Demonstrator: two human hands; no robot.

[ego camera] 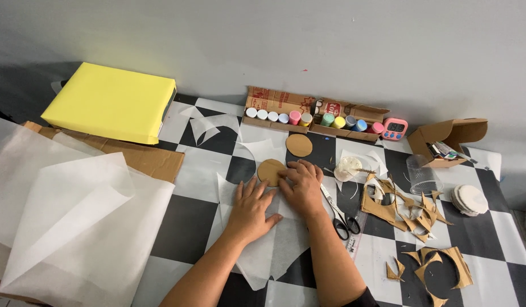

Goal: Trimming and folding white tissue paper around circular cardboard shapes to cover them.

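Note:
My left hand (252, 206) lies flat, fingers spread, on a sheet of thin white paper (263, 250) on the checkered table. My right hand (302, 183) presses down just right of it, fingertips on the edge of a brown cardboard disc (269, 169) that sits on the same paper. A second cardboard disc (298, 145) lies a little farther back, untouched. Black-handled scissors (341, 215) rest beside my right wrist.
A cardboard box of paint pots (308, 118) stands at the back, with a pink timer (395, 129) and a small open box (445, 142) to its right. Cardboard scraps (408, 207) and a clear cup (422, 176) lie at right. Yellow box (112, 102) and large white sheets (64, 216) at left.

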